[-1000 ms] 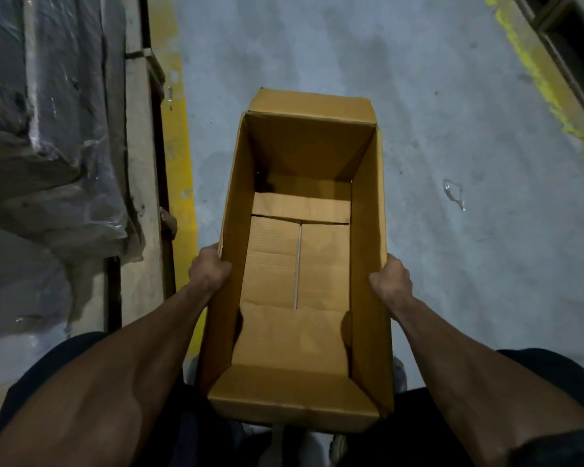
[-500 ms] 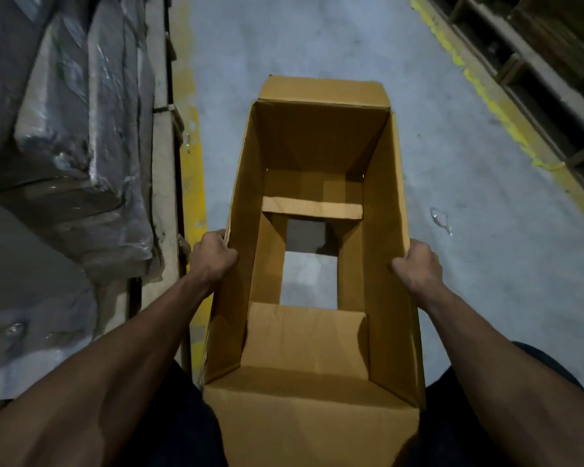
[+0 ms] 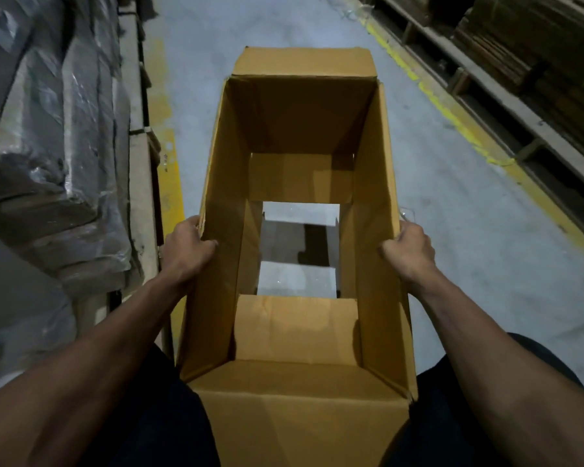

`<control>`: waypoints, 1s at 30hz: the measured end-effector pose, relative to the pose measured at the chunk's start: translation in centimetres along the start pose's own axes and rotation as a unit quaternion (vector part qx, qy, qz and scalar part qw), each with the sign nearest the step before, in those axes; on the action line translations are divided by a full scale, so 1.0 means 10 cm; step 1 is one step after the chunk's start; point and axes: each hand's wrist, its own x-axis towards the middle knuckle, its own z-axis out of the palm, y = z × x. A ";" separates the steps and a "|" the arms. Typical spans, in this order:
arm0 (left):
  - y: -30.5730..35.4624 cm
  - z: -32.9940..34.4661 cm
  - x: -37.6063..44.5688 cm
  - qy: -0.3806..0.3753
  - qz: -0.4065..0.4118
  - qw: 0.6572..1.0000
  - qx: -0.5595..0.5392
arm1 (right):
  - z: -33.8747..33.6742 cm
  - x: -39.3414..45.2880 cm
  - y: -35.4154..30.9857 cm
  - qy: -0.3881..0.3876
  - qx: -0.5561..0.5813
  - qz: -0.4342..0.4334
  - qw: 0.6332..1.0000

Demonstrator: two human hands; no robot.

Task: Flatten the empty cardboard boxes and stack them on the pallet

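We grip the open-bottomed cardboard box [image 3: 300, 230] by its side walls, left hand [image 3: 186, 251] and right hand [image 3: 410, 249], above the floor [image 3: 452, 197]; dangling flaps could, seemingly, snag our legs.

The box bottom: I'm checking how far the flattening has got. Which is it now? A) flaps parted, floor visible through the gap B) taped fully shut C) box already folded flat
A: through the cardboard box a rectangular gap between its bottom flaps shows the grey floor.
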 end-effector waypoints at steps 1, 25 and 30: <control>0.04 0.01 -0.02 0.012 0.006 1.000 0.022 | -0.01 0.01 0.01 0.001 0.006 0.001 1.000; -0.18 2.36 -0.63 -0.422 0.159 0.813 0.368 | -0.17 0.31 0.03 -0.022 0.098 0.006 0.995; -0.25 2.45 -0.57 -0.579 -0.041 0.775 0.248 | -0.15 0.35 0.02 -0.035 0.121 0.012 0.992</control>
